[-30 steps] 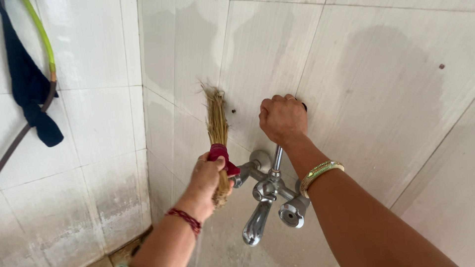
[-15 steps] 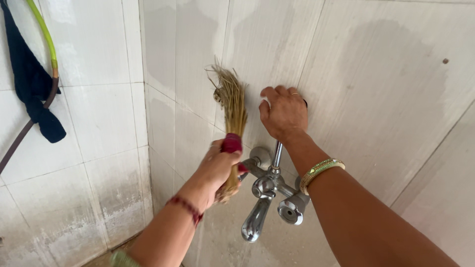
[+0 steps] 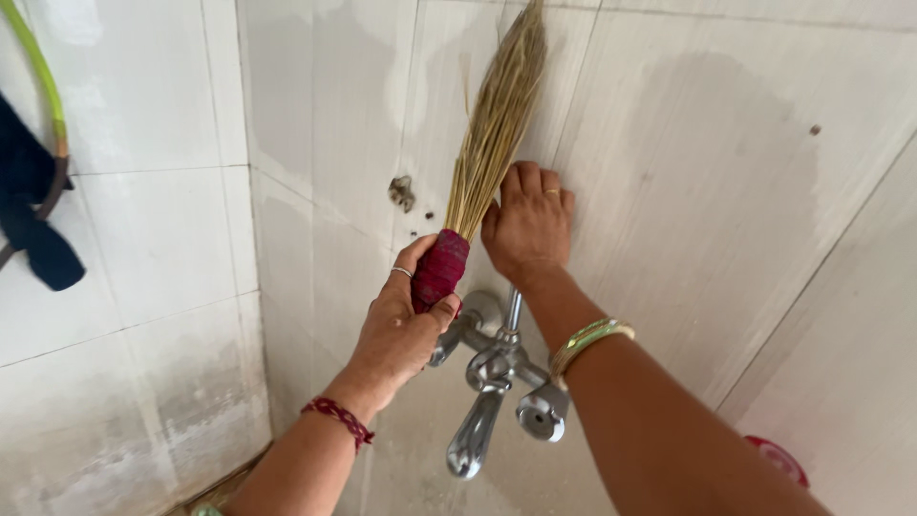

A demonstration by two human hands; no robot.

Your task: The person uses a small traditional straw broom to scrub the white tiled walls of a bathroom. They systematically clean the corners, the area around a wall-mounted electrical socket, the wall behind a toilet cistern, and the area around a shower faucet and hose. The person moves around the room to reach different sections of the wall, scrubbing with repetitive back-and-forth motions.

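My left hand (image 3: pixel 401 325) grips a small straw broom (image 3: pixel 492 134) by its red-wrapped handle (image 3: pixel 439 269). The bristles point up and lie against the white wall tiles (image 3: pixel 688 162). My right hand (image 3: pixel 528 225) is closed around something on the wall just above the vertical metal pipe (image 3: pixel 513 311); what it holds is hidden by the fingers. Below both hands is a chrome wall tap (image 3: pixel 492 382) with a spout and two knobs.
A green and brown hose (image 3: pixel 43 105) with a dark cloth (image 3: pixel 29 220) hangs on the left wall. A small metal fitting (image 3: pixel 401 191) sticks out of the tiles left of the broom. A red object (image 3: pixel 778 459) shows at lower right.
My left hand swung the broom up and to the right, so its bristles now reach high along the wall beside my right hand. My right hand stayed put.
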